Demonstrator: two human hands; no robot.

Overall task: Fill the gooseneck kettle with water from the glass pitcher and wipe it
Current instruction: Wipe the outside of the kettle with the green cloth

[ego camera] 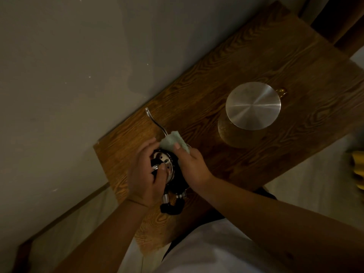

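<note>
The black gooseneck kettle [176,180] stands on the wooden table [246,62], its thin steel spout [155,121] curving away toward the wall and its black handle pointing at me. My left hand [146,174] lies over the steel lid, fingers on the knob. My right hand [192,164] presses a pale green cloth [172,142] against the kettle's upper side near the spout base. The glass pitcher [232,133] with a round steel lid [253,105] stands upright to the right, apart from both hands.
A plain wall runs along the table's far left edge. The table's near right edge drops to a pale floor, where something yellow [357,170] lies at the frame's right side. A dark wooden frame [338,20] stands at the top right.
</note>
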